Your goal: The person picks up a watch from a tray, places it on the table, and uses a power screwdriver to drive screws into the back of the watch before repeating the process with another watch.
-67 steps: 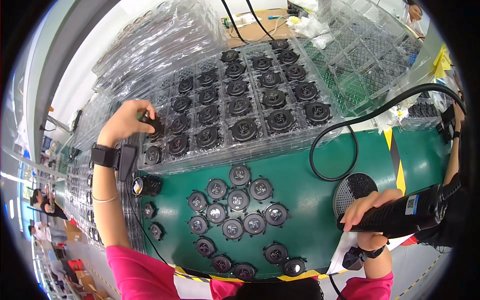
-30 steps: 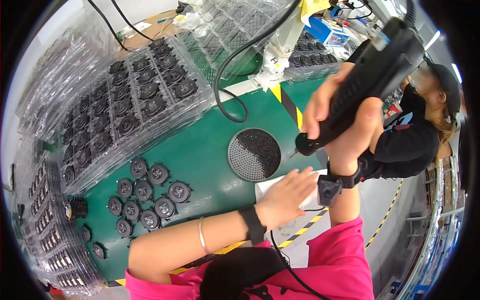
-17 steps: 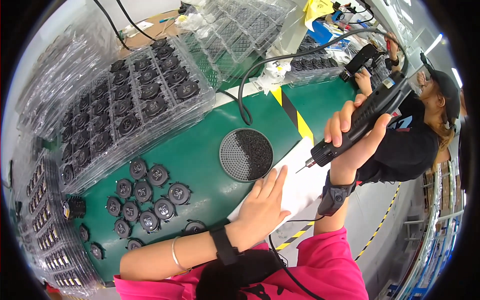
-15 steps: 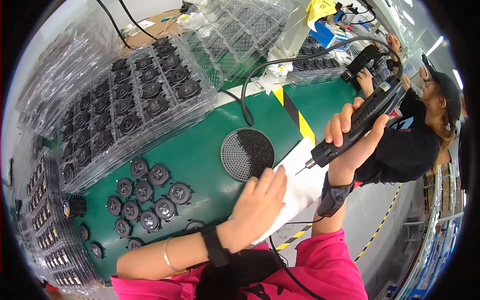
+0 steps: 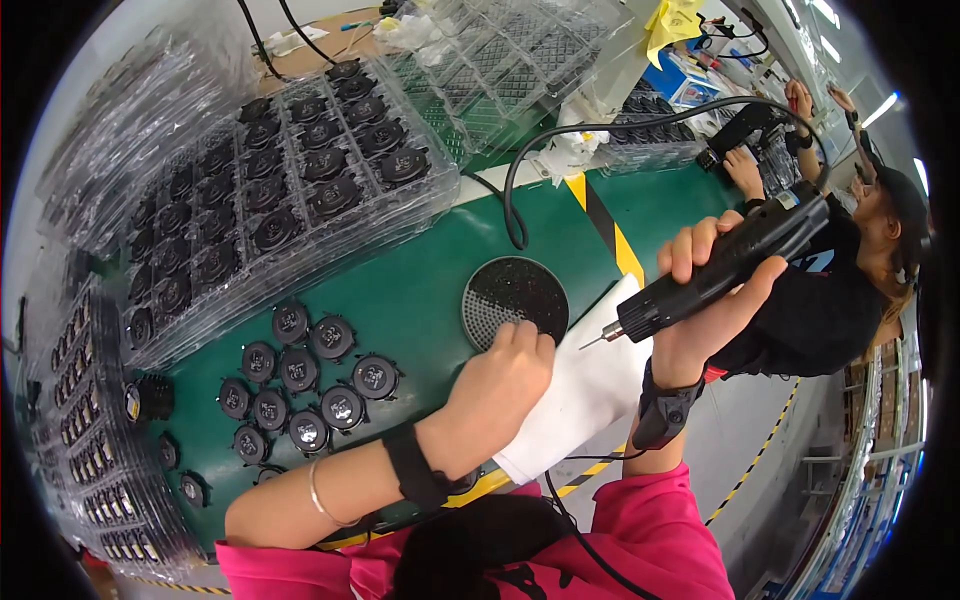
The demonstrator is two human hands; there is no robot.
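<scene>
Fingers of the left hand (image 5: 496, 390), spread flat on the white sheet (image 5: 575, 412) earlier, now bunch over the near rim of the dish (image 5: 480, 322), whose dark bits (image 5: 527, 284) have shifted toward its far side. They press close together; whether they pinch anything, I cannot tell. To their right, the right hand (image 5: 712, 325) wraps the driver (image 5: 722, 265), tip over the sheet; a pale label (image 5: 787, 200) at its rear is unreadable. Left of the left fingers, black discs (image 5: 298, 369) bear pale print, illegible. Beyond, a clear tray (image 5: 350, 245) holds more.
</scene>
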